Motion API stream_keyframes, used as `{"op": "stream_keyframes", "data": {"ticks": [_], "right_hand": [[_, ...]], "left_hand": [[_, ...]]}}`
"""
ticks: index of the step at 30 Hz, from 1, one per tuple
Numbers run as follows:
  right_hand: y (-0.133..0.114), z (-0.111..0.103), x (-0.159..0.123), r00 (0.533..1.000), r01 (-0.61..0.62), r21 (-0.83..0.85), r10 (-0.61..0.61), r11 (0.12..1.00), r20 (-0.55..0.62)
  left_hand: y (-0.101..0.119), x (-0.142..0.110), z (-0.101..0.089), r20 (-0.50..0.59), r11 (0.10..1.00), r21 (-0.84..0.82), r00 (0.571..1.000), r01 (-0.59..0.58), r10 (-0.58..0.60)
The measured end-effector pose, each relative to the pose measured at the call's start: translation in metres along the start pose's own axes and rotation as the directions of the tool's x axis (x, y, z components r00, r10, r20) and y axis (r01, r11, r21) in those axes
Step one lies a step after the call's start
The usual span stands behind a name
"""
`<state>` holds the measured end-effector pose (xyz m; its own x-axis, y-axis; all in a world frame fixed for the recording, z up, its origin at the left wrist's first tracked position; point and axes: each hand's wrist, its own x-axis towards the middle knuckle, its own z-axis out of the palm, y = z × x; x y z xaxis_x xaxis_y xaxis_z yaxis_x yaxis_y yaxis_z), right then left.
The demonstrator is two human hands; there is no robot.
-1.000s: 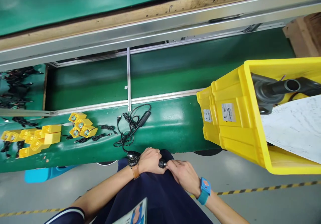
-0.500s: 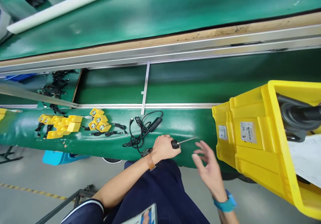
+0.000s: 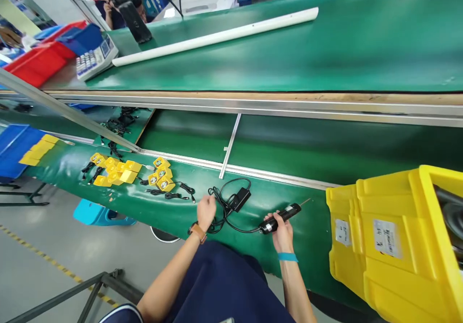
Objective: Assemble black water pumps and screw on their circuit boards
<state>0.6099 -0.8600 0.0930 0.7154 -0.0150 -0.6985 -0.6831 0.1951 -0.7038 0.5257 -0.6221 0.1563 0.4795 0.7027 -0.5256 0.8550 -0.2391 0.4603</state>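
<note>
My right hand (image 3: 282, 233) grips a black corded electric screwdriver (image 3: 284, 218), its thin metal bit pointing right along the green conveyor belt (image 3: 275, 245). Its black cable runs left to a black power adapter (image 3: 239, 200) and a loose cable coil (image 3: 220, 207). My left hand (image 3: 206, 212) hangs just left of that coil, fingers together and holding nothing. Farther left lie yellow square housings with round centres (image 3: 161, 175), more yellow parts (image 3: 115, 171), and short black cables (image 3: 170, 195).
A large yellow plastic crate (image 3: 390, 245) stands at the right end of the belt. An aluminium rail (image 3: 231, 166) runs behind the parts. Beyond lie a second green belt with a white tube (image 3: 217, 38), a scale (image 3: 97, 57), a red crate (image 3: 38, 62) and a person (image 3: 119, 4).
The screwdriver has passed from my left hand to my right, which was open before. My left hand has let go and moved left. The view has swung upward, showing more of the far belt.
</note>
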Motion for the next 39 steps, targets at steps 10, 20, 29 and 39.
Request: {"op": "stream_keyframes", "data": {"ticks": [10,20,29,39], "right_hand": [[-0.018,-0.014,0.036,0.989,0.02,-0.153,-0.043,0.988,-0.144],[-0.084,-0.037,0.067,0.947,-0.057,-0.651,-0.166,0.757,-0.275],[-0.071,0.035,-0.019,0.938,0.303,-0.721,-0.327,0.623,0.112],[-0.053,0.094,-0.11,0.882,0.117,-0.36,0.07,0.926,0.465]], "left_hand": [[-0.049,0.001,-0.018,0.069,0.952,0.304,0.996,0.028,-0.051],[-0.032,-0.05,-0.215,-0.452,0.938,-0.073,0.85,-0.339,0.272],[0.043,-0.061,-0.094,0.141,0.777,-0.627,0.974,-0.049,0.175],[0.028,0.01,-0.022,0.376,0.875,-0.477,0.919,0.082,0.119]]}}
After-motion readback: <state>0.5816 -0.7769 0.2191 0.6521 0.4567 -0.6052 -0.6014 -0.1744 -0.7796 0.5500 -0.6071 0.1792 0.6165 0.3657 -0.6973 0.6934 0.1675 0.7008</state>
